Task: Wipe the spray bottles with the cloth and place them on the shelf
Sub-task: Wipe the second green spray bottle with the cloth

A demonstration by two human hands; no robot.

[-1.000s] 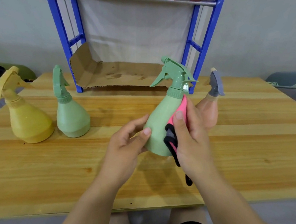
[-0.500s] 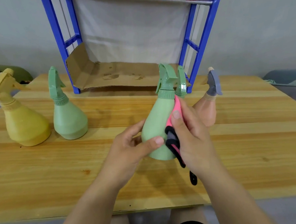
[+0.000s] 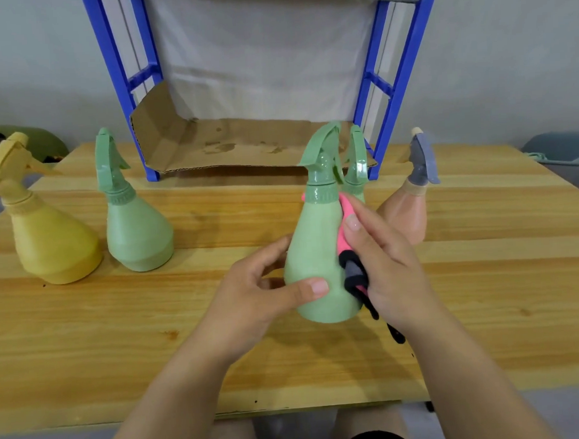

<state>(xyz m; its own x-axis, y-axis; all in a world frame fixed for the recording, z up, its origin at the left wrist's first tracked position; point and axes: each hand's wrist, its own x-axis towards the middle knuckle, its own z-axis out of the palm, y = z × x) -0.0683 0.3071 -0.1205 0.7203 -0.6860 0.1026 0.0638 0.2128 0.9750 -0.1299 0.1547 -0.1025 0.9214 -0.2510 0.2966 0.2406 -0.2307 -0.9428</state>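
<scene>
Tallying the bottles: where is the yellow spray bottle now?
In the head view, the yellow spray bottle stands at the far left of the table, just left of a standing green spray bottle.

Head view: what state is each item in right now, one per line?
Held green bottle: upright, gripped by left hand.
Cloth: pressed against that bottle by right hand.
Yellow bottle: standing on table, untouched.
Left green bottle: standing on table, untouched.
Rear green bottle: mostly hidden behind the held one.
Peach bottle: standing, partly hidden by right hand.
Shelf: no bottle on its lower level.
</scene>
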